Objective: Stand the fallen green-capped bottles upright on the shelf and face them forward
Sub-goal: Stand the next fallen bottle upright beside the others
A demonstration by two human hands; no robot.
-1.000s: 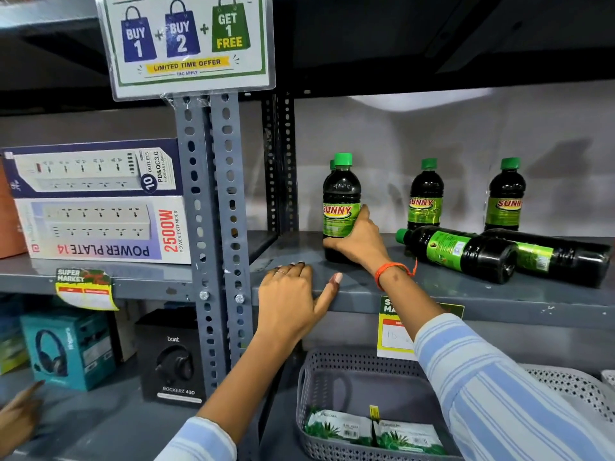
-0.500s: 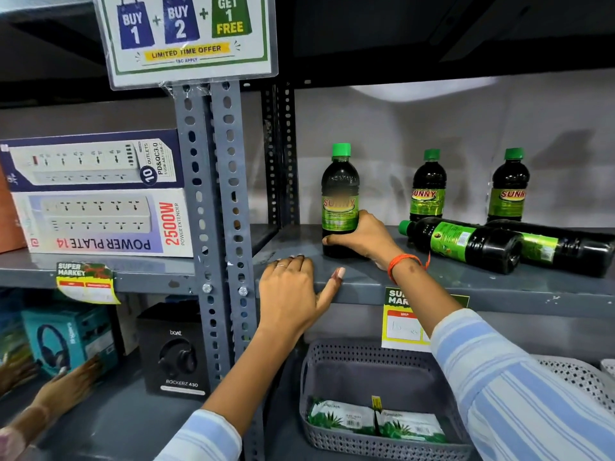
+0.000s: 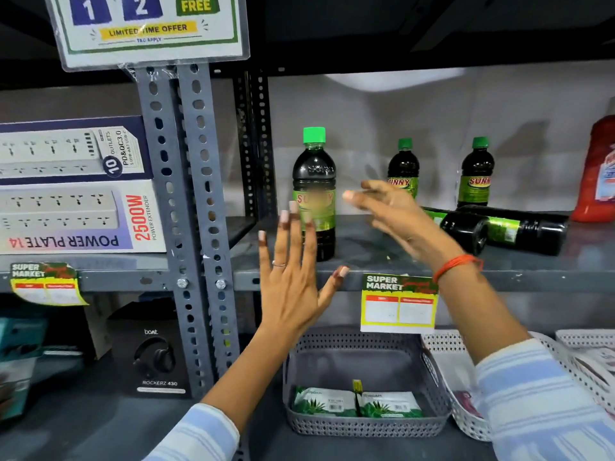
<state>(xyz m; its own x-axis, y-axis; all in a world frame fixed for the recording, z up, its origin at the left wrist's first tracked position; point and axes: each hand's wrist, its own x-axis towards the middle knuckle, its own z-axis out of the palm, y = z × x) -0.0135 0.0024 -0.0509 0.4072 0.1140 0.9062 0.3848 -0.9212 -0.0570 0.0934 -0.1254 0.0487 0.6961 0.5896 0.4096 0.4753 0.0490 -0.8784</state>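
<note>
Now both hands splayed, empty: left hand [image 3: 293, 277] before upright green-capped dark bottle [image 3: 314, 181]; right hand [image 3: 396, 217] blurred, near two fallen dark bottles [image 3: 519, 229].

promo sign [image 3: 149, 31] | power-strip boxes [image 3: 76, 184] | grey basket [image 3: 366, 424] | red bottle [image 3: 597, 171]

Green-capped dark bottles [image 3: 314, 194]; grey shelf [image 3: 366, 251]; blue-striped sleeves [image 3: 539, 404]
</note>
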